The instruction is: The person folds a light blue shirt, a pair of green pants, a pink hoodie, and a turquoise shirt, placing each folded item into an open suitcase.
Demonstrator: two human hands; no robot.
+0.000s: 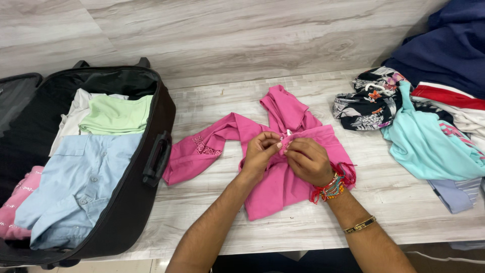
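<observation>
The pink garment (283, 167) is a bright magenta top, rumpled and partly folded, with a lace patch on one sleeve. It lies on the counter (394, 202) between the open black suitcase (146, 182) and a pile of clothes (429, 126). Its body runs roughly toward the person, while one sleeve stretches left toward the suitcase. The left hand (260, 151) and right hand (308, 162) both pinch a fold of the fabric near its upper middle.

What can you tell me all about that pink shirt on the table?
The pink garment is bright pink, soft-looking cloth, crumpled and partly folded on the pale wood-look table. One sleeve, with a lacy patch, stretches toward the open suitcase. The left hand and right hand both pinch it near the top edge.
</observation>
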